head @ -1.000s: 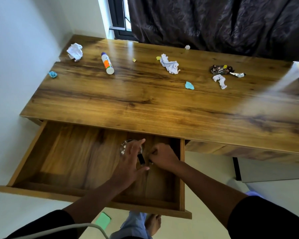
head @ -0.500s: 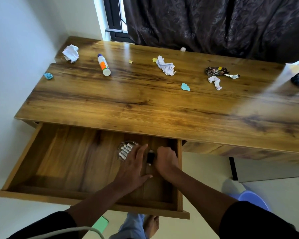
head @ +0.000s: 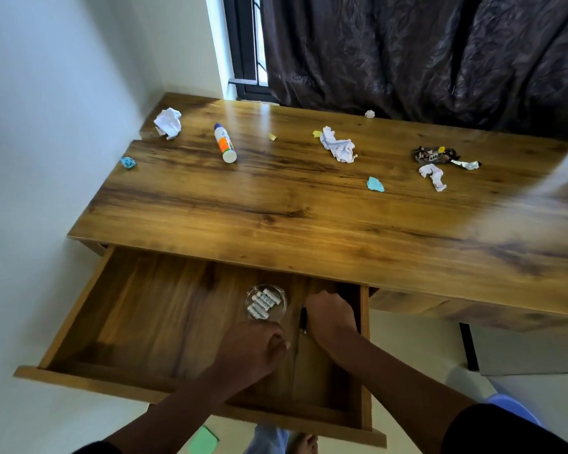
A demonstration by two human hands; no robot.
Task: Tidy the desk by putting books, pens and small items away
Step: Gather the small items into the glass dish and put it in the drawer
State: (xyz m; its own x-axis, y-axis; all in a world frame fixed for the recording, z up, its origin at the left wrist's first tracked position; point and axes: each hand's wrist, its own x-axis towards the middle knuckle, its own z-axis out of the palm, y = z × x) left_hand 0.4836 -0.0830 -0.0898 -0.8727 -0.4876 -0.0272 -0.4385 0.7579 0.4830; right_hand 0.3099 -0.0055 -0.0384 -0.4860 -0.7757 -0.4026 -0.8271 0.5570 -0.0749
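Head view, only one here. Step in hand, my read: stowing small items in the open drawer (head: 79, 326). Both hands are down inside it, at its right end.

R hand (head: 330, 314): fingers curled under, knuckles up. A dark pen-like thing (head: 303, 319) pokes out along its left edge, touching the hand, but can't tell if it's pinched or just lying beside the grip; the fingertips are hidden.

L hand (head: 251, 348): loosely curled, near the drawer floor. Can't see anything in it, though the palm faces away, so can't tell for sure. Just beyond its knuckles, apart from them, sits a clear glass dish (head: 265, 303) w/ white batteries (head: 263, 303) in it. Dish is left of the R hand, w/ the pen between.

Well beyond both hands, up on the desk (head: 309, 217), still to clear: glue stick (head: 225, 147) far left-ish, crumpled white paper (head: 168, 122) past it, more white paper (head: 338, 147) straight ahead, blue scrap (head: 375, 184), dark wrapper (head: 433, 155) off to the right.

Next move, I'd guess: let go of the pen, lift both hands out w/o knocking the dish, then reach up & over the drawer's back edge for the glue stick. It's a cylinder and likely rolls, so grip across the body.
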